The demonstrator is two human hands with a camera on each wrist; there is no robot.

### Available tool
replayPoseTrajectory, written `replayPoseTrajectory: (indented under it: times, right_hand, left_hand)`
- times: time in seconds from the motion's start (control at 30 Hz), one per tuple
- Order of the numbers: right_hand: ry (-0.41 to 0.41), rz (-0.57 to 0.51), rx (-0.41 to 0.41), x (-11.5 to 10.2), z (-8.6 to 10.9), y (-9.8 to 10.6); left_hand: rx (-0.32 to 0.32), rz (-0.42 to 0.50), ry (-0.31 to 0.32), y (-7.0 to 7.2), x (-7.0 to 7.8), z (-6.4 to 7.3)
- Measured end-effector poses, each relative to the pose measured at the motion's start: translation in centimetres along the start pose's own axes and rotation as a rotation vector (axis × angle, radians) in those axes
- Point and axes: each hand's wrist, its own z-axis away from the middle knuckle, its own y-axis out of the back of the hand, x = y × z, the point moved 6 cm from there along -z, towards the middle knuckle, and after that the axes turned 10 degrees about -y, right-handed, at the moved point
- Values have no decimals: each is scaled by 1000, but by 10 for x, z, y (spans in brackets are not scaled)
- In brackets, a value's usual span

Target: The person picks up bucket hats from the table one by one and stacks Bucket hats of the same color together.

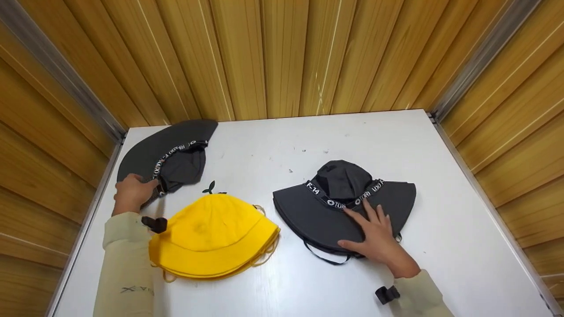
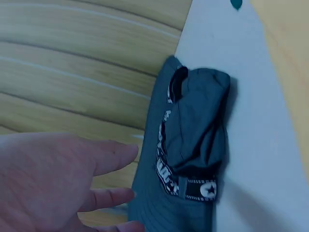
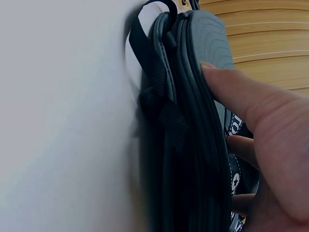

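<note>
My left hand (image 1: pixel 134 193) is at the near edge of a single dark grey bucket hat (image 1: pixel 152 152) at the table's back left. In the left wrist view its fingers (image 2: pixel 113 159) reach loosely extended beside the hat's brim (image 2: pixel 149 193). The fingers of my right hand (image 1: pixel 374 233) spread flat over the brim of the dark grey hats (image 1: pixel 308 213), a nested stack at the right. Several brim edges (image 3: pixel 193 125) lie layered in the right wrist view, with the thumb (image 3: pixel 224 84) resting on the top one. White lettering runs along the hat bands.
Between the dark hats lies a stack of yellow bucket hats (image 1: pixel 216 229) with a small green sprout (image 1: pixel 210 188) on top and cords at its edges. A black strap (image 1: pixel 326 257) hangs from the right stack. Wood-look walls (image 1: pixel 282 57) enclose the white table (image 1: pixel 246 154) at the back and sides.
</note>
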Motion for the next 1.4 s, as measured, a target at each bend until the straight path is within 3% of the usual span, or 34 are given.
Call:
replayPoseTrajectory:
  times: [0.17,0.4,0.53,0.63,0.73,0.9,1.03,1.17,1.3,1.4]
  right_hand:
    - [-1,-23,-12,1,-1,-1]
    - [-15,-27,-31,3,-2,-3]
    - [-12,-23,-30,3,-2,-3]
    - [-13,-24,-33,3,-1,-3]
    - [-16,-24,-31,3,-1,-2]
    - [-18,-22,-29,2,0,-1]
    - [-21,-22,-37,2,0,-2]
    - [-20,-30,-44,1,-1,-2]
    - [-26,-37,-57,0,0,1]
    - [-46,-38,-42,-3,1,6]
  left_hand:
    - [-5,163,150,3,-38,-1]
    - [27,452,226,4,-63,-2]
    - [6,620,259,3,-73,-3]
    - [-28,755,291,0,-74,-1]
    - [-83,923,302,-6,-65,-4]
    - [-157,1149,250,-19,-41,-15]
    - [-113,1126,169,-26,-29,-16]
    - [-41,1008,49,-25,-8,-11]
    - [65,817,-125,-18,31,4]
    - [139,637,-285,-14,69,26]
